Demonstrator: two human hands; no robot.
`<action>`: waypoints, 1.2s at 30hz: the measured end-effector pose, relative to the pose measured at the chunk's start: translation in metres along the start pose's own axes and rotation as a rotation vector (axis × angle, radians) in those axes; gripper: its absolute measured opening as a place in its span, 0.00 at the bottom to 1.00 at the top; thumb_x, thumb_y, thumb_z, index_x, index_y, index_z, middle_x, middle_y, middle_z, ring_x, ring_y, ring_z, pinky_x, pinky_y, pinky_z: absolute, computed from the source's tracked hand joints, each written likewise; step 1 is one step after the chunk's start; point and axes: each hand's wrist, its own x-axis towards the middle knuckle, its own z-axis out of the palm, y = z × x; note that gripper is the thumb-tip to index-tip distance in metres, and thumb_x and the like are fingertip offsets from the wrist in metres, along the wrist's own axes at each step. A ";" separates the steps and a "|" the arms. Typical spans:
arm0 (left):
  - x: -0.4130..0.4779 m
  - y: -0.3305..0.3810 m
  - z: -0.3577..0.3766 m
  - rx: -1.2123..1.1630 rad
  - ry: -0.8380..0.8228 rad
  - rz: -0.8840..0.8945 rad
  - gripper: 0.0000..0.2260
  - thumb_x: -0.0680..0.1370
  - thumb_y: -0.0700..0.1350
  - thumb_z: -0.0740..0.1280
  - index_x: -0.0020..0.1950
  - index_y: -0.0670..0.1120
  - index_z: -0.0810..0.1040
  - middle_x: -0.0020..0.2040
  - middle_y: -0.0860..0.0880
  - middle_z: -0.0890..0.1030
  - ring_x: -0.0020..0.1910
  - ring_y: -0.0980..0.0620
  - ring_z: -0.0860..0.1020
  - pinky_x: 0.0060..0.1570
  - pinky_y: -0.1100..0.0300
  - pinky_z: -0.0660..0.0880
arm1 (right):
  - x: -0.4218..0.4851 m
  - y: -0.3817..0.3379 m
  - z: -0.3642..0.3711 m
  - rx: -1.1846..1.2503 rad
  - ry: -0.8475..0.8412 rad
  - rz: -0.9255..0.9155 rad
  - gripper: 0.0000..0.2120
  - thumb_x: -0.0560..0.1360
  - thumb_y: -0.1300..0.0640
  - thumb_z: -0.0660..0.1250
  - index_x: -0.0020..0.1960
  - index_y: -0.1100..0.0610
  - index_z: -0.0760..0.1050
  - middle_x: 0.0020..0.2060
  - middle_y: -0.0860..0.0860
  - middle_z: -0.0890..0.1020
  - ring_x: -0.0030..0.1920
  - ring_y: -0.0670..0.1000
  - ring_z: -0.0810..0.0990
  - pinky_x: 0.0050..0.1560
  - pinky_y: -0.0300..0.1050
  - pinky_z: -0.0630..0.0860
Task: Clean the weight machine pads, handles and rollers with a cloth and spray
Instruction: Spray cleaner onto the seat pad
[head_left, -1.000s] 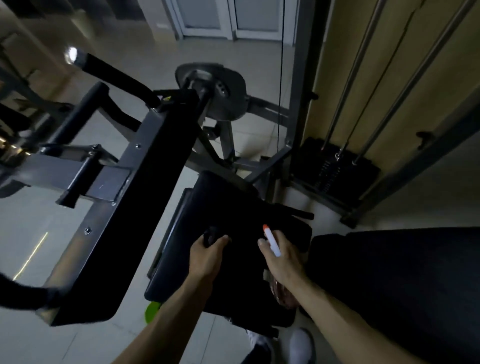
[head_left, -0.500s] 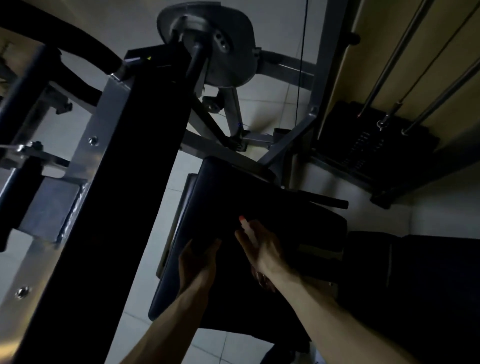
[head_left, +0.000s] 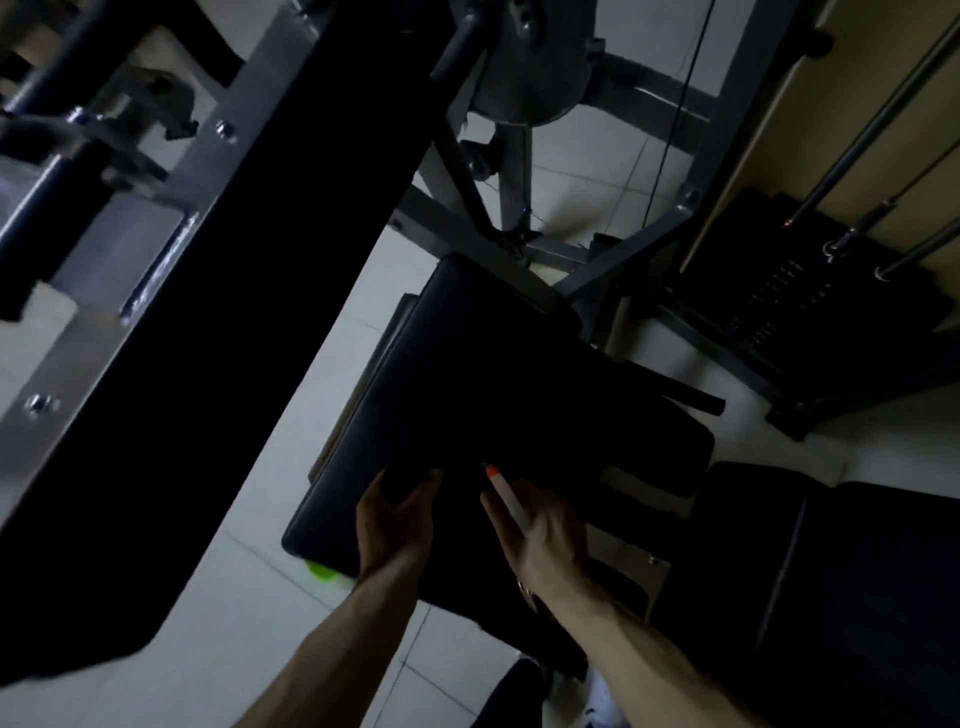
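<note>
The black seat pad (head_left: 493, 374) of the weight machine lies below me, tilted. My left hand (head_left: 397, 519) rests on its near part, and its thumb and fingers grip a dark cloth (head_left: 408, 483) that is hard to make out against the pad. My right hand (head_left: 545, 530) holds the spray bottle (head_left: 506, 501) just to the right. The bottle's white nozzle with an orange tip points away from me over the pad. Its body is hidden under my palm.
A large black pad on a grey steel frame (head_left: 208, 364) looms close on the left. The weight stack (head_left: 810, 306) with cable and guide rods stands at the right by the wall. Another dark pad (head_left: 857, 597) lies lower right. A green object (head_left: 322, 571) sits on the tiled floor.
My view has dropped closer to the seat pad, and the left frame pad now fills more of it. Both hands stay on the near part of the pad, still holding cloth and bottle.
</note>
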 end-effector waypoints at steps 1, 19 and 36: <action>-0.010 -0.004 -0.003 -0.037 0.034 -0.020 0.06 0.79 0.44 0.72 0.55 0.49 0.80 0.47 0.50 0.84 0.42 0.55 0.82 0.37 0.69 0.75 | -0.006 -0.004 -0.002 -0.025 -0.037 -0.031 0.17 0.81 0.36 0.65 0.52 0.49 0.81 0.39 0.45 0.82 0.38 0.47 0.81 0.34 0.41 0.76; -0.113 -0.108 -0.084 -0.159 0.039 -0.101 0.06 0.80 0.38 0.68 0.49 0.34 0.79 0.34 0.41 0.79 0.32 0.45 0.77 0.31 0.56 0.78 | -0.145 0.006 0.036 -0.043 -0.167 -0.014 0.27 0.82 0.32 0.54 0.68 0.47 0.78 0.55 0.49 0.84 0.52 0.50 0.82 0.50 0.46 0.79; -0.121 -0.181 -0.055 0.025 -0.399 -0.060 0.07 0.80 0.39 0.69 0.50 0.34 0.79 0.35 0.38 0.80 0.32 0.43 0.78 0.30 0.59 0.76 | -0.247 0.077 0.001 0.129 0.265 0.633 0.25 0.78 0.31 0.59 0.58 0.49 0.79 0.44 0.43 0.82 0.49 0.48 0.81 0.52 0.53 0.79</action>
